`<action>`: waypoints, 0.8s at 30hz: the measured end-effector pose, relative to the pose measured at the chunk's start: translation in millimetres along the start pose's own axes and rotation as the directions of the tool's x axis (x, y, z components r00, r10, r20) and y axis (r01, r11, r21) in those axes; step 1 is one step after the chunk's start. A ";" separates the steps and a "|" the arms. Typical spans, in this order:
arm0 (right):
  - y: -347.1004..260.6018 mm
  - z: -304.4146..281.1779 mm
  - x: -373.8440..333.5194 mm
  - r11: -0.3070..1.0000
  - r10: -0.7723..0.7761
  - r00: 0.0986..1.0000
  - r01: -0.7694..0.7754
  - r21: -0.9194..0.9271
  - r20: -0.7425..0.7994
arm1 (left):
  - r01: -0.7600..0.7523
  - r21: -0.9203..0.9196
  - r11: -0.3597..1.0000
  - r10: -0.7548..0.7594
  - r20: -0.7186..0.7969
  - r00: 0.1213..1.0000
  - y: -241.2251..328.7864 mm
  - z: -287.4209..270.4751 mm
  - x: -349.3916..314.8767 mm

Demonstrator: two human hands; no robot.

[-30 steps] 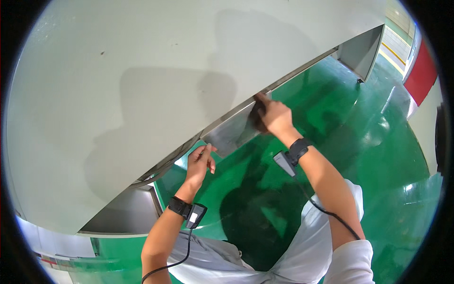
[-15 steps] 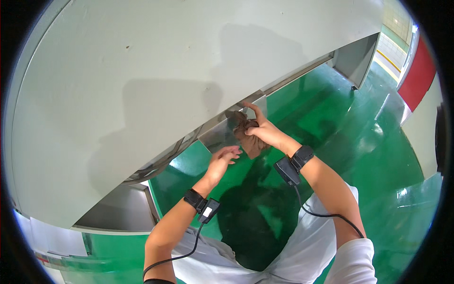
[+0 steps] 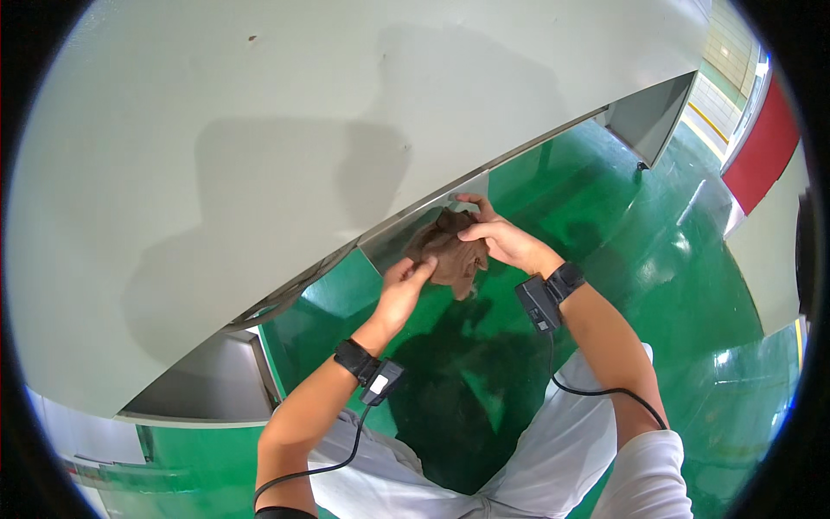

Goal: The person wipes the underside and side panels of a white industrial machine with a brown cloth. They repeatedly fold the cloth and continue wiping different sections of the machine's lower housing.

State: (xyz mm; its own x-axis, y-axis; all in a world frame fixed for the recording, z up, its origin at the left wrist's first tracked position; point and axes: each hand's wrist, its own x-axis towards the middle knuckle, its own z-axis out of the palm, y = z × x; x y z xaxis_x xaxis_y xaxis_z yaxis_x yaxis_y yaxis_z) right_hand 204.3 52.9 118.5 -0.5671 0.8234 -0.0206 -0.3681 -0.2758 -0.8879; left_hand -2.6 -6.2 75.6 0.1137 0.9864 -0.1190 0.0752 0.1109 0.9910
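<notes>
A crumpled brown cloth [image 3: 450,258] is held between my two hands, low beside the edge of a large pale-grey panel [image 3: 285,78]. My right hand [image 3: 503,235] grips its upper right side, thumb on top. On the cloth's left side, my left hand [image 3: 406,281] pinches it between thumb and fingers; part of those fingers is hidden. Just behind the cloth, a shiny metal plate [image 3: 385,246] shows under the panel's edge. Each wrist carries a black strap with a small cabled box [image 3: 382,381].
Glossy green floor [image 3: 605,268] spreads under and around my hands. Dark cables or hoses [image 3: 298,290] run beneath the panel edge at left. Grey supports stand at lower left [image 3: 207,385] and upper right [image 3: 653,117]. A red curved surface [image 3: 765,143] rises at far right.
My left hand has moved up and taken hold of the cloth. The cloth is spread wider between both hands. My right hand has shifted slightly right and down.
</notes>
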 end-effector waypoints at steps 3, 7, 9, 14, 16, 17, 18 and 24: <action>5.4 -18.7 0.1 0.919 -0.021 1.000 0.011 -0.394 -0.022 | -0.079 -0.106 0.991 0.069 -0.094 0.993 1.6 -5.9 -3.1; 5.6 -27.0 -2.8 0.594 -0.065 0.985 -0.092 -0.799 -0.161 | -0.159 -0.199 0.967 0.139 -0.109 0.984 10.0 -2.0 -10.9; 10.9 -23.4 -2.8 0.349 -0.344 0.936 0.055 -0.935 -0.073 | -0.165 -0.230 0.959 0.151 -0.079 0.985 8.1 -1.1 -10.3; 14.6 -9.0 -2.7 0.500 -0.022 0.999 -0.022 -0.866 -0.039 | -0.108 -0.247 0.963 0.093 -0.072 0.993 7.8 6.3 -6.2; 23.4 -1.2 -7.3 0.497 0.053 0.999 -0.026 -0.867 0.000 | -0.101 -0.272 0.957 0.089 -0.056 0.994 7.8 8.1 -3.4; 23.0 -0.8 -4.8 0.479 0.151 0.987 -0.022 -0.878 0.058 | -0.097 -0.284 0.954 0.087 -0.050 0.995 7.5 8.7 -2.3; 27.2 -4.5 -4.8 0.565 0.147 0.986 -0.014 -0.825 0.084 | -0.110 -0.263 0.959 0.101 -0.047 0.994 6.4 9.1 -0.7; 33.9 -23.1 3.9 0.753 0.173 0.981 -0.073 -0.654 0.090 | -0.081 0.174 0.981 0.106 -0.140 0.984 2.4 -2.2 8.4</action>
State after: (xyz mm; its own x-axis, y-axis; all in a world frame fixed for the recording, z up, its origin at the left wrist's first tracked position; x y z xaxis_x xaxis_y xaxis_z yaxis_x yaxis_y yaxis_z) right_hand 206.7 58.3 77.7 -0.6863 0.7152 -0.1322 0.2456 0.0568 -0.9677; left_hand -3.6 2.6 77.2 -0.0184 0.9998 -0.0033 0.2367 0.0076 0.9715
